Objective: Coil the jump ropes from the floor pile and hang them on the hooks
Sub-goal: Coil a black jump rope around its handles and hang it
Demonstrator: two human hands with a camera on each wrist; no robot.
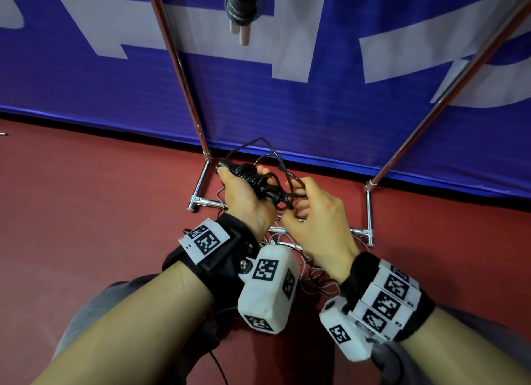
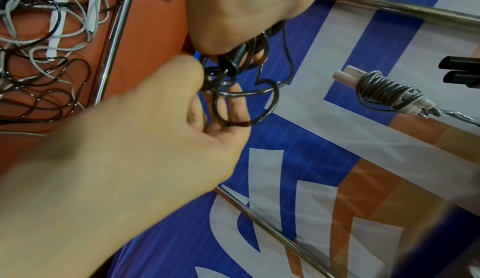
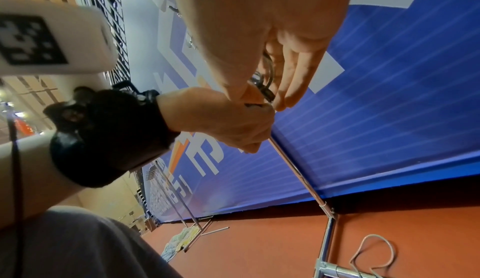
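Red flooring runs to a blue banner along the frame's top. Nearest, at centre, the left hand is closed round a black jump rope, its cord already wound over the handles; the right hand pinches the loose end. That cord looks light, springy and slick, so the handles seem the safest hold. Fingertips are hidden. Farther up, a coiled rope hangs, hook cut off.

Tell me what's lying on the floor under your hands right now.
Under the left hand and right hand lies a tangle of grey and black ropes across the rack's chrome base bar. The hands and wrist cameras cover most of the pile, so rope count is unclear.
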